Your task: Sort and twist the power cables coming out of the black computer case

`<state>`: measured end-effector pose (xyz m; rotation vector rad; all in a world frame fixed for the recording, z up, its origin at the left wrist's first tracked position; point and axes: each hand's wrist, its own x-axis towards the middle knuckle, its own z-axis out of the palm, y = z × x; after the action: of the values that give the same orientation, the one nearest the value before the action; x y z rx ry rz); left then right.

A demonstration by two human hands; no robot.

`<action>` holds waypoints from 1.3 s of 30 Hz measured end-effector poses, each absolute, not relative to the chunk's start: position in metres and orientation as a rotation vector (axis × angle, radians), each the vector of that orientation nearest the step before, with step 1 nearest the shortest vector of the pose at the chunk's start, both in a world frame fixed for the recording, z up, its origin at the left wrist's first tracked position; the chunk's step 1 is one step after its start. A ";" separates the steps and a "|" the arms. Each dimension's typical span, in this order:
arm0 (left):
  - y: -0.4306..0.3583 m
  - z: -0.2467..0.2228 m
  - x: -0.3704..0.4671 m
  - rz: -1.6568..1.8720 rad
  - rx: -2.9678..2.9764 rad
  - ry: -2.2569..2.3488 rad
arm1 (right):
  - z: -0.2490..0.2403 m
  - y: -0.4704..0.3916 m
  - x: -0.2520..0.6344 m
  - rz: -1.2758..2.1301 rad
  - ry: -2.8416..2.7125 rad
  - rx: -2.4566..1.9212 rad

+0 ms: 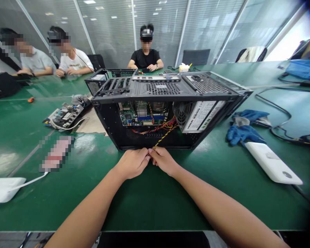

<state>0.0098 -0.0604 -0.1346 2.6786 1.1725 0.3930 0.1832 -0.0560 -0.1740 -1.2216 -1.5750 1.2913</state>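
A black computer case (107, 119) stands on the green table with its open side facing me. Inside it are a green motherboard (129, 119), a fan and a power supply (204, 115) with a white label. A twisted yellow and black cable (161, 138) runs from the power supply down to my hands. My left hand (135, 162) and my right hand (164, 160) meet at the case's lower front edge, fingers closed. The cable's end goes into my right hand's fingers; what my left fingers pinch beside it is too small to name.
Circuit boards (67, 115) lie on cardboard (93, 122) at left, near a pixelated phone (57, 153) and a white power bank (5, 189). At right are blue gloves (245, 132), another white device (272, 162) and black cables. Several people sit across the table.
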 end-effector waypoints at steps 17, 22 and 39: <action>-0.055 -0.152 0.018 0.647 2.126 1.132 | -0.172 -0.056 0.183 1.351 -1.493 -1.169; -0.054 -0.153 0.017 0.687 2.262 1.139 | -0.172 -0.056 0.182 1.393 -1.396 -1.173; -0.054 -0.156 0.014 0.757 2.518 1.235 | -0.172 -0.054 0.182 1.469 -1.192 -1.103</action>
<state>0.0136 -0.0540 -0.1563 2.5179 1.2355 0.7573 0.1821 -0.0536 -0.1725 -1.1031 -1.1924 1.4686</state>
